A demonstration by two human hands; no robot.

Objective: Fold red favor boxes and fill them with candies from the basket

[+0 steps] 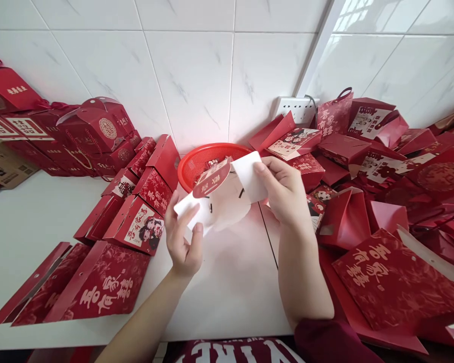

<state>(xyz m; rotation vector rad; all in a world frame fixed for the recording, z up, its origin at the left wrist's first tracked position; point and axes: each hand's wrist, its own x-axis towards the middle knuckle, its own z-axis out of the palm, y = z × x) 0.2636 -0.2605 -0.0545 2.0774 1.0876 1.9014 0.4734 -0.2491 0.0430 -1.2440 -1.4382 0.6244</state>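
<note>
Between my two hands hangs a partly folded paper gift box [230, 204], its white inside facing me and small dark slits in it. A rounded dark red flap with gold characters shows along its top. My left hand [184, 242] grips the white flap on the left, thumb in front and fingers spread behind and along it. My right hand [283, 186] pinches the white flap on the right between thumb and fingers. Just behind the box stands a red plastic basket [191, 164]; small printed items lie inside it, partly hidden by the box.
Folded red gift boxes [139, 222] stand in rows on the left of the white table [227, 282], with more stacked behind. A loose heap of red boxes [378, 272] covers the right side. A power strip [297, 108] sits against the tiled wall [192, 75].
</note>
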